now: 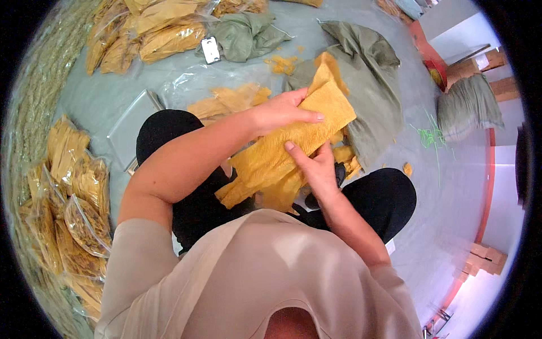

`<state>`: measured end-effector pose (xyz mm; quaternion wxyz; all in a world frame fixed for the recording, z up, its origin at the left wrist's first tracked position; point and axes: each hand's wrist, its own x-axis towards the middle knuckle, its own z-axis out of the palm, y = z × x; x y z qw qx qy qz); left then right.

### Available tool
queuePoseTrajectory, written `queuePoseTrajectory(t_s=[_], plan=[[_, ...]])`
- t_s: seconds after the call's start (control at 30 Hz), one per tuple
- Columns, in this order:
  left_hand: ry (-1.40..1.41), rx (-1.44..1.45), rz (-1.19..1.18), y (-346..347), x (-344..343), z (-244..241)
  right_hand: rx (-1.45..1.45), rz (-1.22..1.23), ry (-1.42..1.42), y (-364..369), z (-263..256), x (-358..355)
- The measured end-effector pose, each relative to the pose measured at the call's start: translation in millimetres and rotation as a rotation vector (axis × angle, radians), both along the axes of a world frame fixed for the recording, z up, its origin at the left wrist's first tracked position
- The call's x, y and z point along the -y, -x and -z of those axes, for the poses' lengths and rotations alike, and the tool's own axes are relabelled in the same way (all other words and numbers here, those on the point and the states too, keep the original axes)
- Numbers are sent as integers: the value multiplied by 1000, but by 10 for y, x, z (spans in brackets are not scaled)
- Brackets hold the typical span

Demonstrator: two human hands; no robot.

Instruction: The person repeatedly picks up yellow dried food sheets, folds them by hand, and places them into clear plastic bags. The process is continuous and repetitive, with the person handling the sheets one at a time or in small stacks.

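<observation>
Between my two hands is a stack of yellow-brown dried sheets [271, 152], flat and wrinkled, with narrower strips hanging at its lower left. My left hand [292, 110] grips the upper part, thumb across the top face. On the lower right edge, my right hand [313, 163] pinches the stack with its thumb on top. One folded sheet [326, 72] stands up beyond my left fingers. Below the stack, more yellow sheets [281, 193] hang between my knees. A clear plastic bag with similar sheets [233, 99] lies on the floor behind my left forearm.
A grey-green woven sack [372, 97] lies ahead right, with loose yellow scraps [283, 64] beside it. A phone [210, 50] rests against another sack [250, 36]. Filled plastic bags [80, 203] lie at left, others [169, 29] ahead. A flat silver case [133, 131] is near my left knee.
</observation>
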<state>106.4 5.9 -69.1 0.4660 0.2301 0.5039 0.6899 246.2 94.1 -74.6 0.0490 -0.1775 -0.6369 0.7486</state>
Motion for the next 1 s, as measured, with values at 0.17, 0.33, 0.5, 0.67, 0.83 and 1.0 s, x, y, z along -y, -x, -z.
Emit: queuePoseTrajectory(t_s=[0.17, 0.33, 0.5, 0.67, 0.83, 1.0], plan=[[-17, -10, -53, 108, 15, -75, -82, 45, -244, 130, -124, -842], [13, -116, -3, 145, 4, -179, -443, 479, -659, 583, -581, -1523], [123, -371, 48, 108, -83, -126, -364, 270, -850, 833, -797, -1504], [74, -556, 72, 48, -194, 191, -143, 80, -482, 953, -488, -1404], [217, -727, -12, -67, -223, 25, -79, 60, -154, 947, -484, -1126], [243, -724, 21, -100, -269, 14, -218, 227, -63, 1010, -353, -1067]])
